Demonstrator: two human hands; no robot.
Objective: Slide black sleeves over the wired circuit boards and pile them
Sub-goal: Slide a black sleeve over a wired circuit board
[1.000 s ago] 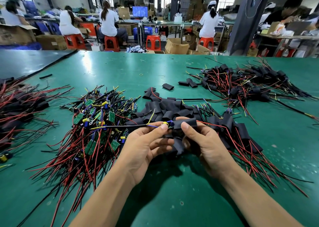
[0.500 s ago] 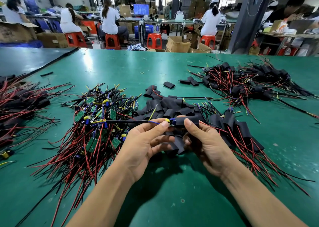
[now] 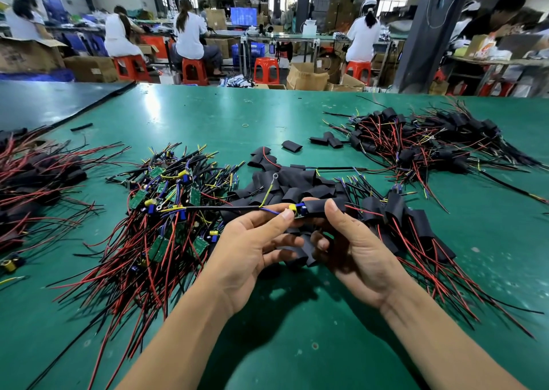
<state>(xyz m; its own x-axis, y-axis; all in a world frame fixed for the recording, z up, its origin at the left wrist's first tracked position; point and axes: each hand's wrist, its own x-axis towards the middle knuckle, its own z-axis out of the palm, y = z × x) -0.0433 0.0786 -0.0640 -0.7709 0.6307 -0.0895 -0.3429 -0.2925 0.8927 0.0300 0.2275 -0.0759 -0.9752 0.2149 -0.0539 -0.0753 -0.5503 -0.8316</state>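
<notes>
My left hand pinches the end of a wired circuit board, whose yellow and blue parts show at my thumb tip. My right hand grips a black sleeve that covers most of that board. The board's black cable runs left from my thumb. To the left lies a heap of bare green boards with red and black wires. Loose black sleeves are heaped just behind my hands. Sleeved boards lie to the right of my right hand.
A second heap of sleeved boards lies at the back right of the green table. More sleeved boards with red wires lie at the left edge. People sit on red stools at benches beyond the table.
The black sleeve has slid a little further left over the board. Both hands stay together above the sleeve heap.
</notes>
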